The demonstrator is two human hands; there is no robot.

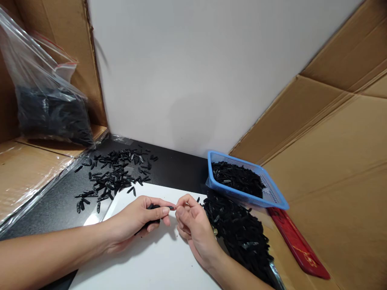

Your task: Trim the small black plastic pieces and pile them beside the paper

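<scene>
My left hand (140, 211) is closed around several small black plastic-looking pieces (153, 214). Its thumb and index finger pinch one slim black piece (171, 208), whose end points toward the other hand. My right hand (196, 229) is curled, with thumb and fingertips together right at the end of that piece. Whether anything sits between those right fingertips is hidden. Both hands are above a white board (145, 264). A large heap of similar black pieces (242, 233) lies just beyond my right wrist, partly covered by it.
Loose black pieces (116, 173) are scattered on the dark table (172, 163) at the left. A blue basket (278, 197) of black pieces stands at the right, near a red flat object (302, 245). A zip bag (54, 108) rests on cardboard (33, 169). Cardboard (338, 161) walls the right side.
</scene>
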